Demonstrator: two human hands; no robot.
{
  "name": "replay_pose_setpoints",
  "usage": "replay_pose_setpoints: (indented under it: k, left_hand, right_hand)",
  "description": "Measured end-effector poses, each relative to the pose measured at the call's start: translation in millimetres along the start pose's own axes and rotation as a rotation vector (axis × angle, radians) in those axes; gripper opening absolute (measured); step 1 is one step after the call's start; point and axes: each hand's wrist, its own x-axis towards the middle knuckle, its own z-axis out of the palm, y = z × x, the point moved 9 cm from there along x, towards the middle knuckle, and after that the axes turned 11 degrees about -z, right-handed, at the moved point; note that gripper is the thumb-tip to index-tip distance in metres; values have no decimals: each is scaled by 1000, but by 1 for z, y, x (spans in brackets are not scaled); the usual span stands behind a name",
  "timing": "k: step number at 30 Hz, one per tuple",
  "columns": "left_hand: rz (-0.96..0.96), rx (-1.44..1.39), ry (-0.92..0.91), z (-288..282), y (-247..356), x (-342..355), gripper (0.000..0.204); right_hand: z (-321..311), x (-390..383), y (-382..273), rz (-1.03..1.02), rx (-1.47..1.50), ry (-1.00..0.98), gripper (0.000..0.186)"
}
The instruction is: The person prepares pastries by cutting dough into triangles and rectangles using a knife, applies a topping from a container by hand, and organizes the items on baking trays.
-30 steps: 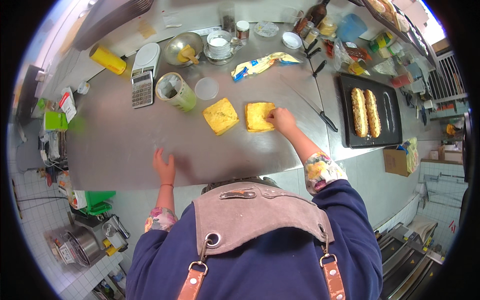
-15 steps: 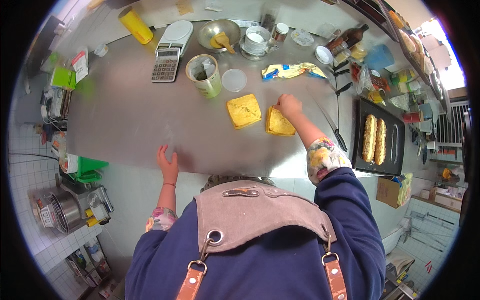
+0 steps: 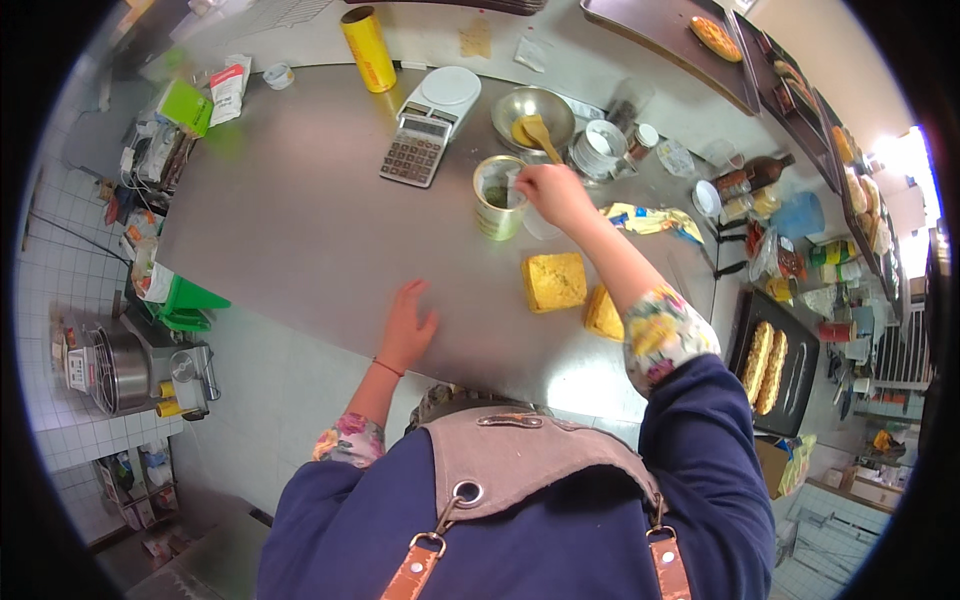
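Observation:
My right hand (image 3: 548, 192) is at the mouth of a pale green canister (image 3: 497, 218) with a white liner and dark green contents, fingers pinched, what they hold unclear. My left hand (image 3: 408, 325) is open at the front of the steel counter (image 3: 270, 240). Two yellow square food pieces lie right of it: one in full view (image 3: 554, 281), one (image 3: 600, 316) partly behind my right forearm. Behind the canister are a bowl with a wooden utensil (image 3: 514, 104) and a white scale (image 3: 446, 88). A calculator (image 3: 410, 155) lies before the scale.
A black tray (image 3: 795, 390) with two long pastries sits at right, near black-handled knives (image 3: 729, 270). A yellow cylinder (image 3: 368, 50) stands at back left. A crumpled wrapper (image 3: 655, 220), bottles and containers crowd the back right. Racked trays (image 3: 660, 35) stand above; a green bin (image 3: 195, 305) is left.
My right hand has left the right-hand yellow piece and moved back-left to the canister. My left hand is raised slightly, fingers still apart. The view has shifted.

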Motion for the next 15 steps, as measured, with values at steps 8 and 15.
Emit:
replay_pose_setpoints:
  k: [8, 15]
  left_hand:
    - [-56, -128, -45, -27, 11, -31, 51]
    - [-374, -201, 39, -65, -86, -78, 50]
  right_hand:
    - [180, 55, 53, 58, -273, -724, 27]
    - [190, 49, 77, 234, -149, -668, 25]
